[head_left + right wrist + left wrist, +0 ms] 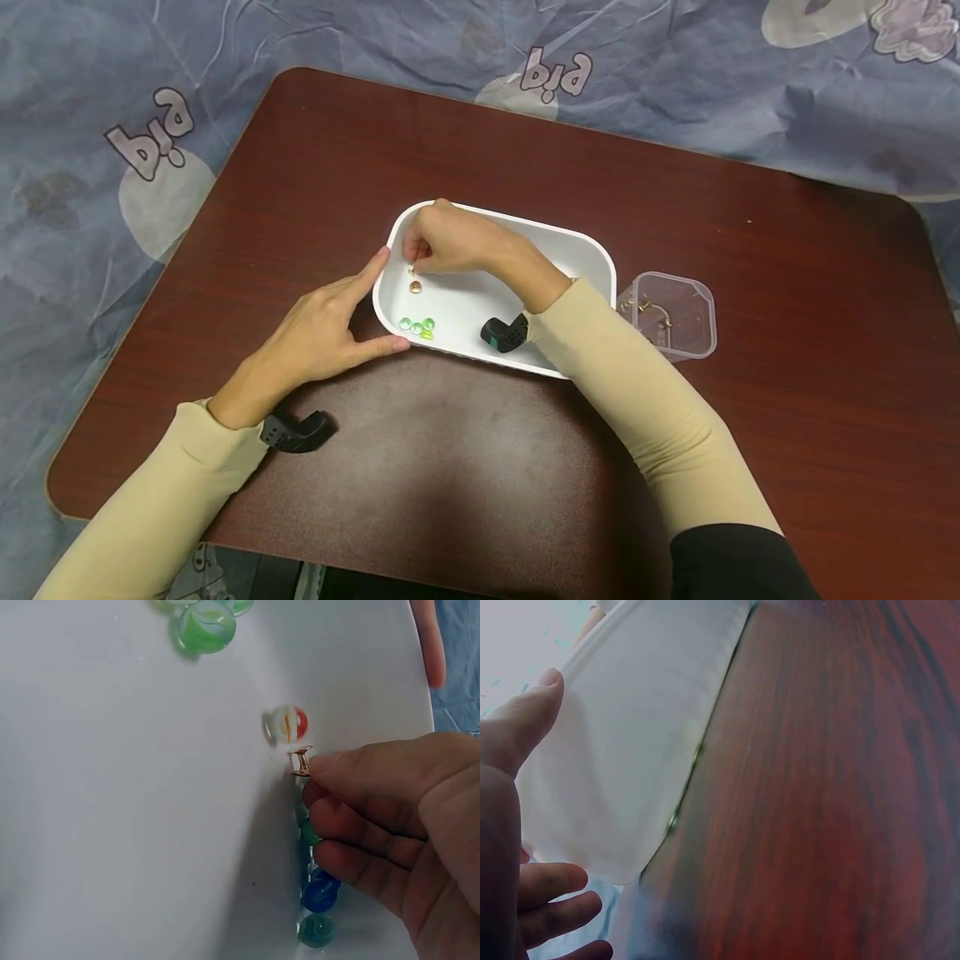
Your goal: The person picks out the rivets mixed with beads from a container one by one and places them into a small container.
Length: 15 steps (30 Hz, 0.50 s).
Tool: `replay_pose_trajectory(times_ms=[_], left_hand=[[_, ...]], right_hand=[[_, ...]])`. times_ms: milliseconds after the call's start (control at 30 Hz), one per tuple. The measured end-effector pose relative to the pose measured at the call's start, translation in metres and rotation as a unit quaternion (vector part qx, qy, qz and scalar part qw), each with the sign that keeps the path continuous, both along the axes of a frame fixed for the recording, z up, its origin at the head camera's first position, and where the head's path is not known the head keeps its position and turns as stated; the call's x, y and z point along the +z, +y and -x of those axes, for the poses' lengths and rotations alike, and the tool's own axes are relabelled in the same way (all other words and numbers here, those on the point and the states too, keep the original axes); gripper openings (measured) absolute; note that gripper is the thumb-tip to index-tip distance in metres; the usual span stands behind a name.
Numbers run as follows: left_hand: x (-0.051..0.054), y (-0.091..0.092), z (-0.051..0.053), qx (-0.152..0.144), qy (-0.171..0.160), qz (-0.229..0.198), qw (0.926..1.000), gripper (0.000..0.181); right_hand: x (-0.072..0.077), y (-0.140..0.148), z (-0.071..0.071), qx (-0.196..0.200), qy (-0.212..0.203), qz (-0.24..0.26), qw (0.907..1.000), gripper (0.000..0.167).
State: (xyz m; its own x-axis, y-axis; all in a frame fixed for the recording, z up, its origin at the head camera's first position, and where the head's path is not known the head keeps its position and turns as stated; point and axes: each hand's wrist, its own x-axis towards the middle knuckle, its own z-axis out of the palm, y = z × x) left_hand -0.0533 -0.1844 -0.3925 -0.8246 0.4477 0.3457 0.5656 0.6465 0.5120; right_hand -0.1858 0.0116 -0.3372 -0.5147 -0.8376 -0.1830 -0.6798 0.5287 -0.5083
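A white tray stands on the table, and my left hand touches the outside of its left end with straight fingers and thumb. Inside the tray my right hand pinches a small gold, spool-shaped pushpin between thumb and fingers. Just beside the pushpin lies a marble with red-orange and white streaks. Green swirl marbles sit together near the front left corner. Blue marbles and a teal marble lie along the wall by my right fingers, partly hidden by them.
To the right of the tray, a clear plastic container with several gold pieces inside stands partly behind my right sleeve. The brown table extends on all sides, with a patterned blue-grey cloth beyond its far edge.
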Motion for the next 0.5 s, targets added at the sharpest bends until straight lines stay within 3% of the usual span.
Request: replay_pose_trajectory(times_ms=[200,500], left_hand=[[-0.0002,0.0003,0.0001,0.003,0.002,-0.001,1.0000,0.104],[0.0007,0.0003,0.0000,0.003,-0.006,0.001,1.0000,0.105]], right_hand=[[-0.0012,-0.0019,-0.0014,0.007,0.011,0.001,0.9999,0.001],[-0.0033,-0.0050,-0.0047,0.012,0.041,-0.011,0.9990,0.012]])
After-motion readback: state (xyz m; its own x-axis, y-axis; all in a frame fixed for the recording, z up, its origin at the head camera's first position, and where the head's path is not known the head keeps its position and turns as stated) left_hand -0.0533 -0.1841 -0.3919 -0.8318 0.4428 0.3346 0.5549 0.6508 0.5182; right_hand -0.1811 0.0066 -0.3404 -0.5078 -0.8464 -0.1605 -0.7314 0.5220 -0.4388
